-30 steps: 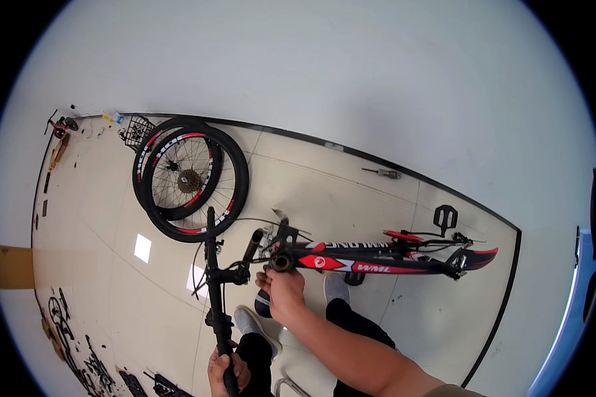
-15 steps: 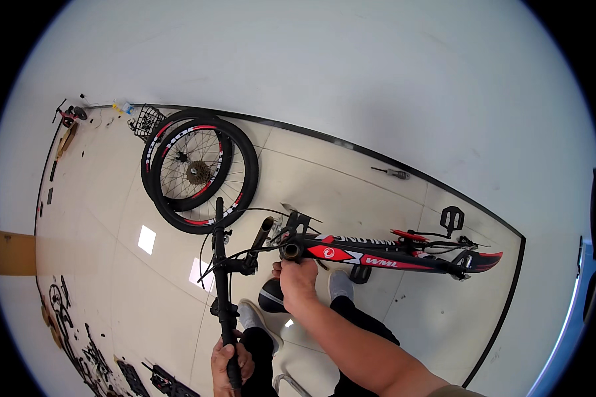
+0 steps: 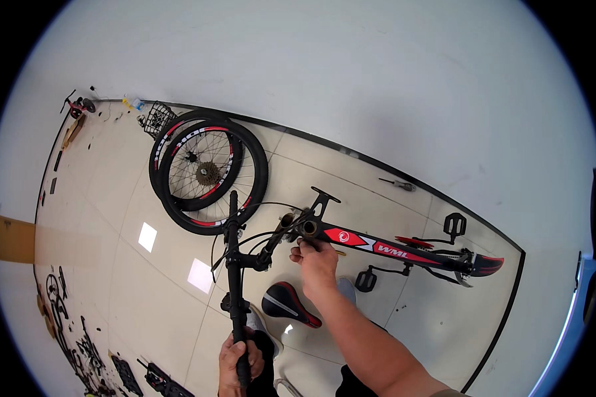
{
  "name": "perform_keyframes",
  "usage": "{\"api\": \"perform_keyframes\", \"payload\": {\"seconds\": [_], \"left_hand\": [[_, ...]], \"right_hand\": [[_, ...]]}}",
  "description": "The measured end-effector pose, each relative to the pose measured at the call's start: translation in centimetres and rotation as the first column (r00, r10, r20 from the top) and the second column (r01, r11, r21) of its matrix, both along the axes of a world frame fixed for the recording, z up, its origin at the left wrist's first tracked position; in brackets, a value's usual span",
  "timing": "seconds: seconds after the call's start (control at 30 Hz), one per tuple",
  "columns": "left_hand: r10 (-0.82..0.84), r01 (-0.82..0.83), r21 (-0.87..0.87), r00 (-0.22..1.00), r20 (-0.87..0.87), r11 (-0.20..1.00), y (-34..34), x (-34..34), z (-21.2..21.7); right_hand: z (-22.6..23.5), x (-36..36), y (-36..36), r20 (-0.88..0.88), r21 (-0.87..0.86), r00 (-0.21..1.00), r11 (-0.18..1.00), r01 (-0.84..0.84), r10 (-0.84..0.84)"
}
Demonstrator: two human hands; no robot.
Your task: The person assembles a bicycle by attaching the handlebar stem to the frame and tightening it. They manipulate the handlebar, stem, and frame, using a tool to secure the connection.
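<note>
A black and red bicycle frame (image 3: 404, 251) lies sideways over the tiled floor, its head tube toward me. My right hand (image 3: 316, 259) grips the frame just below the head tube (image 3: 306, 228). My left hand (image 3: 240, 360) is closed around the near grip of the black handlebar (image 3: 234, 264), which stands roughly upright with its stem meeting the head tube. Thin cables loop between the bar and the frame. A black and red saddle (image 3: 290, 303) lies on the floor between my arms.
Two spoked wheels (image 3: 208, 172) with black tyres lean against the white wall at the left. A wire basket (image 3: 157, 119) sits beyond them. Pedals (image 3: 454, 225) stick out from the frame. A screwdriver (image 3: 397, 184) lies by the wall. Small parts lie scattered along the floor (image 3: 112, 231) at the far left.
The view has shifted, so the frame and wheels sit lower and further right. My right hand has slid along the head tube end; my left hand keeps its hold on the handlebar.
</note>
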State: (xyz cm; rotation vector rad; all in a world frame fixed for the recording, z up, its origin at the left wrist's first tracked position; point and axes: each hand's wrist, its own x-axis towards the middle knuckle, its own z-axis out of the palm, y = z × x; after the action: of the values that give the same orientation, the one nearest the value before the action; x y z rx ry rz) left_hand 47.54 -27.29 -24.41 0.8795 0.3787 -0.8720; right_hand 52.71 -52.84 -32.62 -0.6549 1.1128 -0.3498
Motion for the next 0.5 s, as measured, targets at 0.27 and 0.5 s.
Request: {"api": "perform_keyframes", "payload": {"seconds": [0.27, 0.5], "left_hand": [[0.005, -0.005, -0.004, 1.0, 0.015, 1.0, 0.31, -0.05, -0.46], [-0.009, 0.006, 0.049, 0.998, 0.062, 0.999, -0.31, 0.0, -0.02]], "right_hand": [[-0.15, -0.17, -0.67, 0.059, 0.062, 0.998, 0.998, -0.009, 0.005], [0.12, -0.28, -0.97, 0.082, 0.137, 0.996, 0.991, 0.009, -0.02]]}}
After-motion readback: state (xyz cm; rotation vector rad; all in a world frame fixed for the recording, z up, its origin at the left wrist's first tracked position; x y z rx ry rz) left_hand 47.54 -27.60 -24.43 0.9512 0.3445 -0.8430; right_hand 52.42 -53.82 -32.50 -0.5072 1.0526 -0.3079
